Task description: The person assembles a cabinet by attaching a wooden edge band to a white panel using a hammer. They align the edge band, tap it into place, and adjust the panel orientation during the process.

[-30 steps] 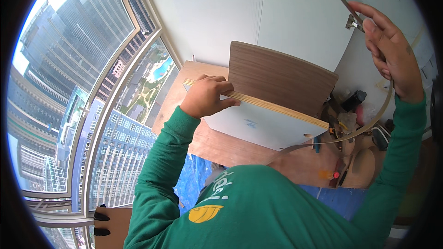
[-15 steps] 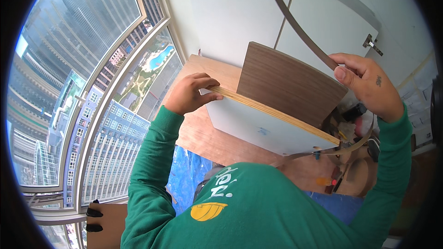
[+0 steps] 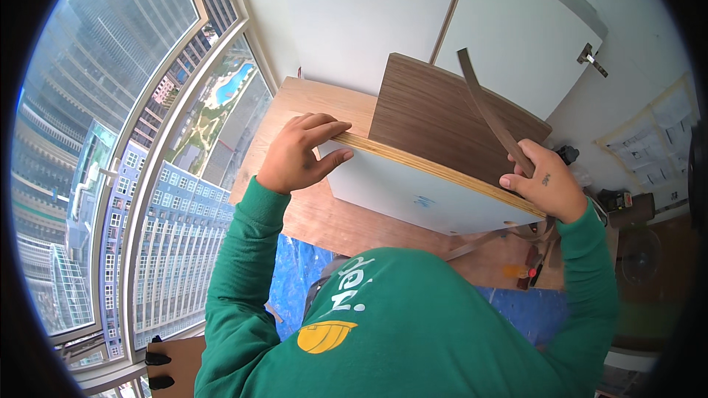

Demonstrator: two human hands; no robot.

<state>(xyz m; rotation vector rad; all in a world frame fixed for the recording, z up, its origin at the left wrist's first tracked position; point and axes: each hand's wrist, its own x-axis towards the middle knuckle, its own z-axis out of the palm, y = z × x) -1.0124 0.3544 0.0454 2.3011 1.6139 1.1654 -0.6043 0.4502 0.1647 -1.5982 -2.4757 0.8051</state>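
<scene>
At the left end of the upper edge of a rectangular white-faced plywood panel (image 3: 413, 190), the fingers of the left hand (image 3: 293, 155) straddle the edge in a narrow grip: fingertips on top, thumb on the white side. Near the right end of that edge, the fingers of the right hand (image 3: 549, 180) are closed on a thin, flat, flexible brown strip (image 3: 481, 103), pinching it beside the thumb. From this grip the strip's free end curves up and away, in front of a dark brown wood-grain board (image 3: 420, 96). Contact between strip and panel edge cannot be determined.

The panel stands on edge on a reddish-brown plywood table (image 3: 317, 214), well in from its far left corner; the board stands just behind the panel. Bent lengths of brown strip lie below the right hand, toward the table's right edge. Beyond the near edge, blue plastic sheeting (image 3: 299, 269) is visible. Past the table's far edge is a white cabinet door (image 3: 516, 37) with a metal hinge (image 3: 592, 60).
</scene>
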